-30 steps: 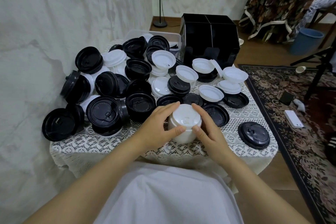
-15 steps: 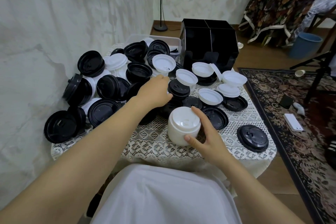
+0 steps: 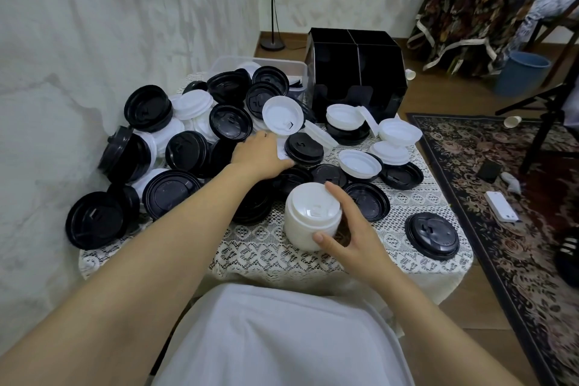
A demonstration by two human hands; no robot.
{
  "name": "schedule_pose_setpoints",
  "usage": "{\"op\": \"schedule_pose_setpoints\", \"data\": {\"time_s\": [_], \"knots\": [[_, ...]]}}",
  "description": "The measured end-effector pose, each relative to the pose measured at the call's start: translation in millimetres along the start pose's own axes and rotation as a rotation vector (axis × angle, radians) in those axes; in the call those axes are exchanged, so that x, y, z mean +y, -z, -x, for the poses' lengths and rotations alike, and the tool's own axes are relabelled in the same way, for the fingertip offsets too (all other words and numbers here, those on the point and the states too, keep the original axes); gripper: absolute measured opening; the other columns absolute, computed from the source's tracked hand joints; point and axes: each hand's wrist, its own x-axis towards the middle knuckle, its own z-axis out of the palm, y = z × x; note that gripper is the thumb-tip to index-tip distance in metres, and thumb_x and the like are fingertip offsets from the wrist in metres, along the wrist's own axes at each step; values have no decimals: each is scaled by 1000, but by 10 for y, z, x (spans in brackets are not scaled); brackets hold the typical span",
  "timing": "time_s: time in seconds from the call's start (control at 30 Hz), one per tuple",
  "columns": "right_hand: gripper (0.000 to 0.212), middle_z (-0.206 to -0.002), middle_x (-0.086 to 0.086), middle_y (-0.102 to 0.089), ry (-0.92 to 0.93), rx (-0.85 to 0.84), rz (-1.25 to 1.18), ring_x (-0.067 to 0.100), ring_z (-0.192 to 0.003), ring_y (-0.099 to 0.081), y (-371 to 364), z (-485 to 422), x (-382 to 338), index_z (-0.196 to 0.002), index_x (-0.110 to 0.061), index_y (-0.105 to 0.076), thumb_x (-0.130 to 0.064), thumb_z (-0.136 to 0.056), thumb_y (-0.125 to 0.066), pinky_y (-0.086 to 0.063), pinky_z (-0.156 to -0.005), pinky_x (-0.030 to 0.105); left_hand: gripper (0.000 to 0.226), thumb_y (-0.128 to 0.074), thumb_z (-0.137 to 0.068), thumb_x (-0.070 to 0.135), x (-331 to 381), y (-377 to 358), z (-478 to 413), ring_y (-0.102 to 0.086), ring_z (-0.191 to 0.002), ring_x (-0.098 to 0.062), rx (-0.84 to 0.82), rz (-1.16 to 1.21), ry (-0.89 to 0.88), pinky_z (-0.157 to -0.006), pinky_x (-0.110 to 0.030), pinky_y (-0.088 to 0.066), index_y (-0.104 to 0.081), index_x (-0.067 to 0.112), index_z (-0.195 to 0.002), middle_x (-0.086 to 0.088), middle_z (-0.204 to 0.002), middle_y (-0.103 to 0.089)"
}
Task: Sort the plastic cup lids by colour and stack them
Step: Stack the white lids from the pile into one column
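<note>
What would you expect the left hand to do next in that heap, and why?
Probably take the tilted white lid just beyond the left hand and bring it to the white stack, which the right hand grips. That stack is all white, and this lid is a loose white one close to the reaching hand.

The wide-angle head-worn camera looks forward and down, close over the table (image 3: 257, 249) of lids (image 3: 304, 147) at 12 o'clock, wall (image 3: 62, 72) at 9 o'clock.
</note>
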Motion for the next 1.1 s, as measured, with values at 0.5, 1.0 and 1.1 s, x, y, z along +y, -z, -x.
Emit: {"op": "schedule_pose_setpoints", "data": {"time_s": [0.5,1.0,1.1], "knots": [[71,-143,-34,-35,-9,-1,6,-11,-131,-35,3,4,-8,-134,-64,-22,-65,-75,-61,-34,-110,24,72,-73,-79,29,-68,444,332,-41,-130,-23,70,234,-135,-98,-30,-34,-39,15,-142,-3,-145,-38],[76,-143,-23,-44,15,19,-19,-4,-131,-42,-20,-6,-32,-144,-47,-27,-62,-79,-63,-40,-107,30,80,-68,-64,34,163,313,1175,-43,-121,2,-51,510,-421,-103,-10,-31,-44,23,-140,16,-131,-47],[87,-146,-18,-44,12,18,-39,2,-135,-41,-28,-13,7,-150,-33,-27,-64,-78,-64,-39,-110,37,81,-68,-65,36,187,240,1190,-40,-125,1,-76,488,-423,-108,-14,-28,-45,19,-141,10,-138,-47]]}}
